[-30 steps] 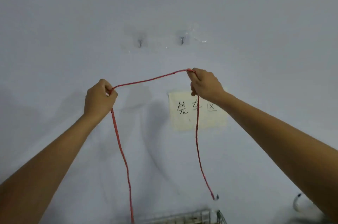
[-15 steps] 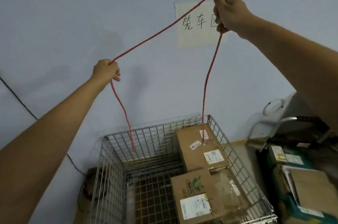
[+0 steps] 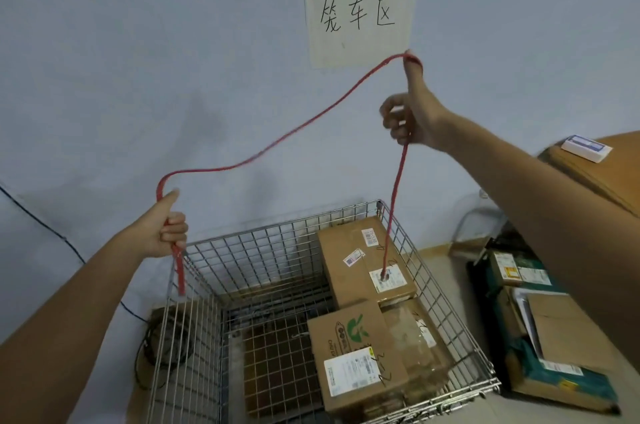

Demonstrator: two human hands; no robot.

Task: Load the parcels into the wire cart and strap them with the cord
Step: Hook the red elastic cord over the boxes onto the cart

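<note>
Two hands hold one red cord [image 3: 298,132] above a wire cart [image 3: 277,250]. The left hand [image 3: 162,229] is closed around the cord over the cart's far left corner, thumb pointing up. A short length of cord hangs below this fist and ends beside the left wall of the cart. From the top of the fist the cord loops up and runs in a slack curve to the right hand [image 3: 412,118]. The right hand is raised higher, over the far right part of the cart. The cord passes over the tip of its raised thumb, and the lower fingers are curled around the cord below. From the right hand the cord drops straight down, and its end meets the white label on the far cardboard parcel [image 3: 360,264].

Three parcels lie along the right side of the cart:
- The far parcel lies against the back right corner.
- A second parcel [image 3: 353,358] with a green logo lies at the near right.
- A third parcel [image 3: 412,330], wrapped in clear tape, lies between that one and the right wall.

Left half of the cart floor is bare mesh. A paper sign [image 3: 360,15] with handwritten characters is fixed to the wall above the cart. More boxes [image 3: 554,330] are stacked on the floor to the right of the cart, outside it.
</note>
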